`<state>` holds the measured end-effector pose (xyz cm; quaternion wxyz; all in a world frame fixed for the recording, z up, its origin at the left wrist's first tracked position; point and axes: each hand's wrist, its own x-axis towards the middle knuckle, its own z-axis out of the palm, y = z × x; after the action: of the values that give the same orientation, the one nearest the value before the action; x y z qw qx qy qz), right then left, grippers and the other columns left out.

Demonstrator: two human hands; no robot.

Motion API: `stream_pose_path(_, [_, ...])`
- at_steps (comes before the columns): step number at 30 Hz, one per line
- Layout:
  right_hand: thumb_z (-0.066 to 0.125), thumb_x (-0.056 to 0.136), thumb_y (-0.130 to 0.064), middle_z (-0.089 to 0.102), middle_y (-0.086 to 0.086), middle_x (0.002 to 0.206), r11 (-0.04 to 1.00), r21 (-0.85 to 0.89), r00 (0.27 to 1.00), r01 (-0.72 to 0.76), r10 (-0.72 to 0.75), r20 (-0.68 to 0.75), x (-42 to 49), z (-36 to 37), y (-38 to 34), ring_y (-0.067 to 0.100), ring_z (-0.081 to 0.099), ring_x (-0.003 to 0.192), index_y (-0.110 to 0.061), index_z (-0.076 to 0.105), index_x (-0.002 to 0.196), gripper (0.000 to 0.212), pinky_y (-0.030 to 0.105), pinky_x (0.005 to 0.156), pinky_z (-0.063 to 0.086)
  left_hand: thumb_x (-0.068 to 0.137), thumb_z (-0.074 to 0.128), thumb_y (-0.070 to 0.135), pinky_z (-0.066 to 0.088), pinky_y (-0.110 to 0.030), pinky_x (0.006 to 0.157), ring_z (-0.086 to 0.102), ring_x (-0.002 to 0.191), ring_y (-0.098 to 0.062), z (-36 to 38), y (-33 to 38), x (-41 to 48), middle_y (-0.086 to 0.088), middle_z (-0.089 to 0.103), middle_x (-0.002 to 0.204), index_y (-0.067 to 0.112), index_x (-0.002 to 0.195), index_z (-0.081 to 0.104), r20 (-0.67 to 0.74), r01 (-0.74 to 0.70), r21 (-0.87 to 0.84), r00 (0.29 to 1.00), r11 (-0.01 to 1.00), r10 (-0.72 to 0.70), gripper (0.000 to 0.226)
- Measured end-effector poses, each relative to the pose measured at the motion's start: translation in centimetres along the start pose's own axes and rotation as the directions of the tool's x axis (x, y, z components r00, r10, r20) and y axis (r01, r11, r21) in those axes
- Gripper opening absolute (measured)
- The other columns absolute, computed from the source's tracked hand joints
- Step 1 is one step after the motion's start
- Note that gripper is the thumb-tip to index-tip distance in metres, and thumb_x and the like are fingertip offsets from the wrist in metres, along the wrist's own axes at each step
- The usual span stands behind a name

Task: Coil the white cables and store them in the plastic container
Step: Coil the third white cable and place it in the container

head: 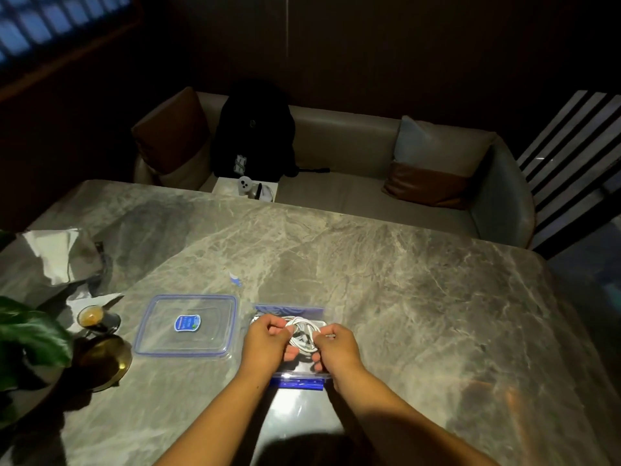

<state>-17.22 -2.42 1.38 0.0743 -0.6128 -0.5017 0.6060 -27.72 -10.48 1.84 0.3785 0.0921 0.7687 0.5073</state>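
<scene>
White cables (300, 329), bunched in loops inside the clear plastic container (289, 311) at six o'clock on the marble table (403, 280). Left hand (267, 339) curled, fingers pinched on the bundle at its nine o'clock side, wrist angled in from below. Right hand (337, 344) likewise clenched on a loop at three o'clock, thumb tucked under. Both forearms converging from the near edge. Blue-rimmed lid (188, 326) flat just beside the container at nine o'clock, apart from it. Coffee cup (91, 316) and plant leaves (30, 334) crowding farther toward nine. Bare tabletop wide open from twelve through three; sofa (353, 183) beyond the far edge.
</scene>
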Motion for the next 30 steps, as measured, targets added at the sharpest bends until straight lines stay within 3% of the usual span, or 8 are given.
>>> stream_pose_path(5, [0.054, 0.097, -0.012, 0.072, 0.012, 0.091, 0.995, -0.033, 0.990, 0.094, -0.097, -0.106, 0.0, 3.2, -0.4, 0.020, 0.068, 0.063, -0.017, 0.061, 0.094, 0.009, 0.028, 0.053, 0.058, 0.092, 0.061, -0.001, 0.044, -0.012, 0.041, 0.058, 0.041, -0.001, -0.3, -0.6, 1.7, -0.011, 0.064, 0.065, -0.002, 0.088, 0.064, -0.070, -0.088, 0.058, 0.993, 0.994, 0.092, 0.004])
stream_pose_path(8, [0.055, 0.092, -0.015, 0.073, 0.010, 0.088, 0.987, -0.107, 0.980, 0.119, -0.134, -0.144, 0.7, 4.8, 0.8, 0.031, 0.071, 0.083, -0.028, 0.057, 0.077, 0.020, 0.048, 0.079, 0.059, 0.093, 0.061, 0.000, 0.043, -0.012, 0.041, 0.055, 0.038, -0.001, -0.5, -1.4, 3.0, -0.015, 0.061, 0.064, -0.003, 0.087, 0.063, -0.061, -0.069, 0.052, 0.996, 0.996, 0.072, 0.007])
stream_pose_path(12, [0.051, 0.094, -0.006, 0.071, 0.017, 0.099, 0.999, -0.034, 0.974, 0.012, -0.019, -0.227, 1.9, 5.4, 0.2, 0.033, 0.068, 0.094, -0.021, 0.055, 0.078, 0.023, 0.047, 0.091, 0.055, 0.092, 0.062, 0.001, 0.048, -0.022, 0.047, 0.052, 0.040, -0.007, 0.3, -2.2, 4.0, -0.010, 0.058, 0.055, 0.001, 0.082, 0.062, -0.038, -0.080, 0.091, 0.996, 0.993, 0.084, 0.010])
stream_pose_path(14, [0.050, 0.095, -0.006, 0.068, 0.018, 0.106, 0.999, -0.047, 0.968, -0.015, 0.002, -0.250, 2.4, 5.7, -0.1, 0.033, 0.065, 0.098, -0.009, 0.059, 0.096, 0.009, 0.045, 0.093, 0.053, 0.091, 0.062, 0.001, 0.049, -0.027, 0.050, 0.054, 0.043, -0.015, 0.6, -2.4, 4.6, -0.011, 0.058, 0.053, 0.003, 0.080, 0.062, -0.024, -0.093, 0.081, 0.995, 0.992, 0.095, 0.011])
stream_pose_path(17, [0.051, 0.095, -0.011, 0.065, 0.013, 0.105, 0.996, -0.075, 0.948, -0.049, 0.022, -0.318, 2.8, 6.1, 0.3, 0.033, 0.063, 0.100, -0.004, 0.058, 0.110, 0.018, 0.039, 0.093, 0.050, 0.089, 0.064, 0.003, 0.047, -0.018, 0.050, 0.058, 0.046, -0.013, 1.0, -2.5, 5.1, -0.011, 0.065, 0.059, 0.005, 0.078, 0.064, -0.025, -0.132, 0.183, 0.990, 0.974, 0.139, 0.011])
stream_pose_path(22, [0.047, 0.094, -0.011, 0.067, 0.005, 0.104, 0.986, -0.152, 0.952, -0.069, 0.019, -0.307, 3.2, 6.0, 1.1, 0.029, 0.063, 0.097, -0.008, 0.064, 0.107, 0.021, 0.034, 0.093, 0.049, 0.087, 0.067, 0.015, 0.053, -0.033, 0.065, 0.065, 0.056, -0.020, 1.4, -4.4, 6.3, -0.004, 0.067, 0.057, 0.012, 0.070, 0.065, 0.000, -0.109, 0.324, 0.993, 0.940, 0.115, 0.018])
stream_pose_path(25, [0.049, 0.091, -0.012, 0.070, 0.013, 0.105, 0.969, -0.230, 0.945, -0.094, 0.014, -0.325, 3.9, 5.8, 1.3, 0.033, 0.064, 0.099, -0.007, 0.066, 0.101, 0.020, 0.034, 0.086, 0.047, 0.087, 0.056, 0.030, 0.051, -0.041, 0.064, 0.065, 0.063, -0.026, 1.1, -5.6, 7.1, -0.005, 0.066, 0.059, 0.009, 0.062, 0.060, 0.077, -0.203, 0.476, 0.979, 0.856, 0.189, 0.033])
stream_pose_path(30, [0.048, 0.094, -0.013, 0.071, 0.014, 0.110, 0.894, -0.447, 0.943, 0.029, -0.173, -0.285, 3.9, 5.6, 1.4, 0.032, 0.064, 0.102, -0.006, 0.071, 0.104, 0.026, 0.031, 0.087, 0.045, 0.085, 0.048, 0.037, 0.050, -0.039, 0.062, 0.063, 0.061, -0.023, 0.9, -6.4, 7.8, -0.004, 0.066, 0.058, 0.012, 0.060, 0.056, 0.114, -0.252, 0.500, 0.968, 0.828, 0.225, 0.035])
